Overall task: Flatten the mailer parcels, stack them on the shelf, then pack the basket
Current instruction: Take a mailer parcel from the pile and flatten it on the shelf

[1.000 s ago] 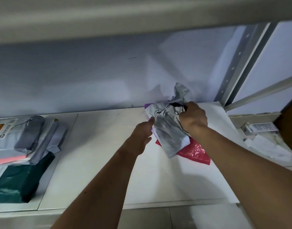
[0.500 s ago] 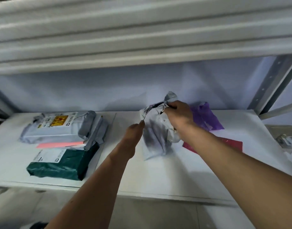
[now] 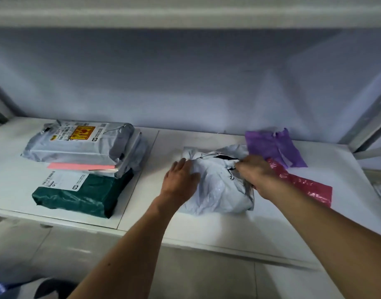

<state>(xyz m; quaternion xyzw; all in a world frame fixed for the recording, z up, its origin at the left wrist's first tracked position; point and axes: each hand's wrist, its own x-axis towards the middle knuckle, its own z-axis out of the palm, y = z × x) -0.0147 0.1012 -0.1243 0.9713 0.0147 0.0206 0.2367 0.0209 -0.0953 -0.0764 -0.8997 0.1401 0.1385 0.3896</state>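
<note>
Bare shelf runs between the stack at left and the mailer, and along the near edge. A purple bag and red bag crowd the mailer's right; an upper shelf caps it overhead.

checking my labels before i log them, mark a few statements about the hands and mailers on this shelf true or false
1. The left hand lies flat on the grey mailer. True.
2. The purple mailer lies on top of the grey mailer. False: it lies on the shelf beside it, toward the back right.
3. The dark green parcel lies under the yellow-labelled parcel. True.
4. The right hand is empty. False: its fingers grip the grey mailer's crumpled edge.
</note>
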